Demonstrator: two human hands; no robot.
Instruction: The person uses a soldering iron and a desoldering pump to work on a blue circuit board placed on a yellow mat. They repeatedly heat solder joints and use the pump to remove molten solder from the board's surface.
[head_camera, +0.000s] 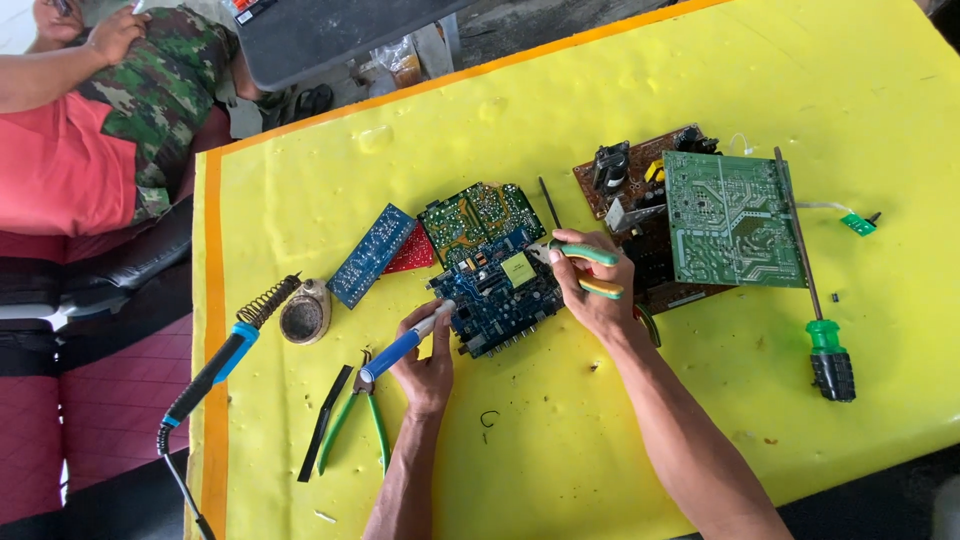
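Observation:
My left hand (425, 365) grips a blue and grey soldering iron (405, 343) like a pen, its tip touching the left edge of a dark blue circuit board (500, 295). My right hand (590, 290) holds green and yellow handled pliers (585, 268), their nose pointing left over the board's yellow square part. Behind that board lies a green circuit board (475, 212).
On the yellow table (700, 70): a long blue board (370, 255), red board (410, 255), round tin (303, 315), a second soldering iron (215, 365) on a coil stand, green pliers (358, 420), stacked boards (730, 215), green screwdriver (825, 340). Another person (90, 110) sits at far left.

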